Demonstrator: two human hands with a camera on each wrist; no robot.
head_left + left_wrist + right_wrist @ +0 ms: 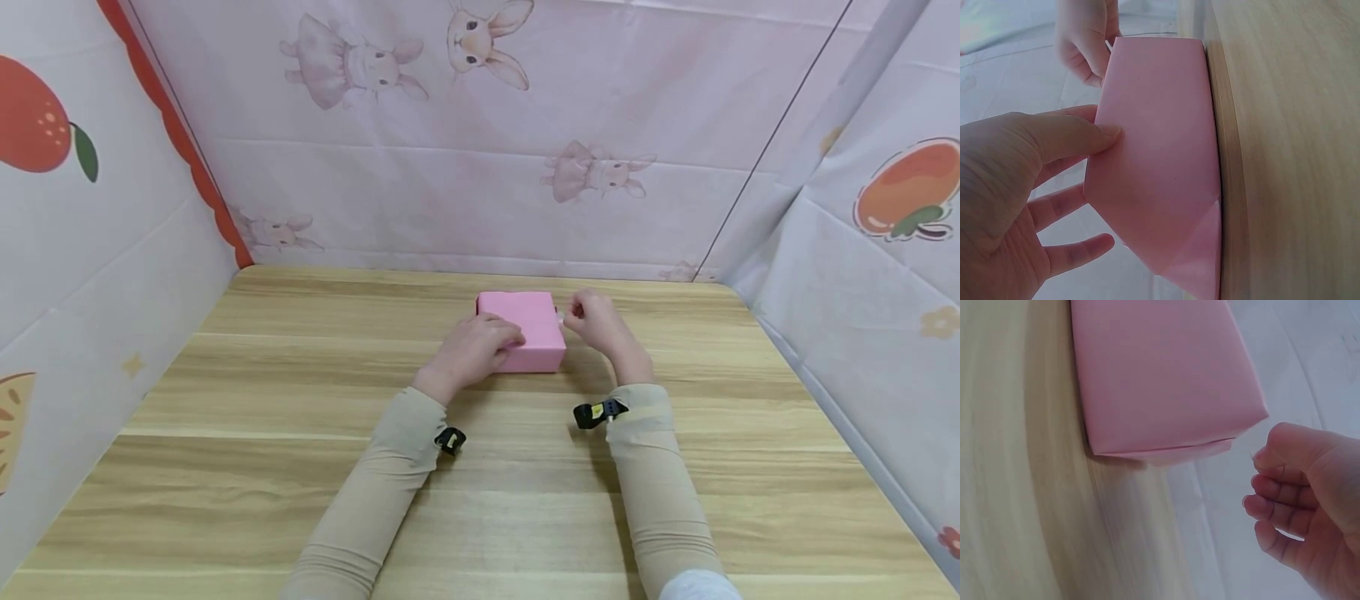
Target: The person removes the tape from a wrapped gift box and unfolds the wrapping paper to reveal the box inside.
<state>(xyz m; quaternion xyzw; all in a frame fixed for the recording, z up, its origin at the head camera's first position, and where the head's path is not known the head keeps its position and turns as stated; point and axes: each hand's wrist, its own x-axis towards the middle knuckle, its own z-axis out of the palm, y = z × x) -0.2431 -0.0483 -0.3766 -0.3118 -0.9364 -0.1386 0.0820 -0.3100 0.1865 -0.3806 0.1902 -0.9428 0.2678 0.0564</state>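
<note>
A box wrapped in pink paper (528, 321) sits on the table. My left hand (474, 348) grips its left part, with the thumb on the near face and fingers over the top edge. In the left wrist view, the paper (1200, 256) at the left end slants into a folded, pointed flap. Just off the box's right end, my right hand (597, 321) pinches a small, thin, clear strip (1252, 457) that looks like tape, between thumb and forefinger. At that end, a paper flap (1191, 452) stands slightly away from the box.
The wood-grain table (247, 467) extends around the box. A pink cloth with printed rabbits (600, 100) hangs behind it. White fruit-print cloths (900, 292) line both sides. Each wrist wears a black strap with a small device (600, 413).
</note>
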